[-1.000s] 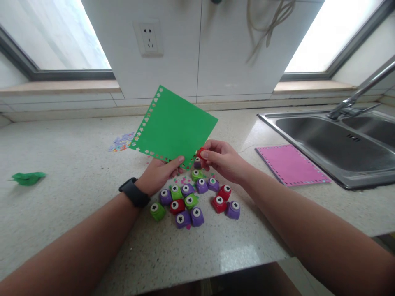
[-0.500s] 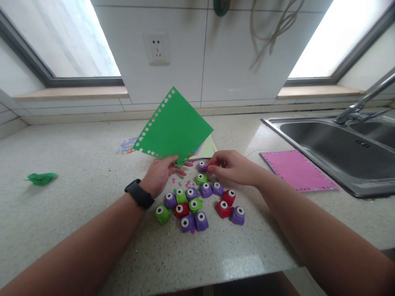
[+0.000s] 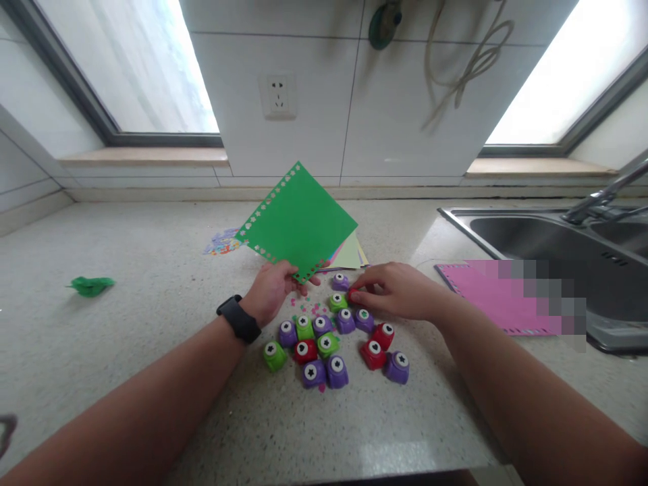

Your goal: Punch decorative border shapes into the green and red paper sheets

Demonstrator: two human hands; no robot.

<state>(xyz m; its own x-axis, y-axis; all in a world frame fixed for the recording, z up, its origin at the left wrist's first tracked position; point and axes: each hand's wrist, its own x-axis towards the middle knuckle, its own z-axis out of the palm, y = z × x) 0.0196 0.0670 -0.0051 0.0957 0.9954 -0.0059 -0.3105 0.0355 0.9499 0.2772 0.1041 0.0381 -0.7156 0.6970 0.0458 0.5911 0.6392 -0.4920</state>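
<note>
Counter below, our left hand pinches paper; apart, our right hand grips a red punch. We judge punch-changing, next needing clean release.

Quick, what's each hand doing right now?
Left hand: closed, holding the green punched paper sheet.
Right hand: closed on a red craft punch, mostly hidden.
</note>
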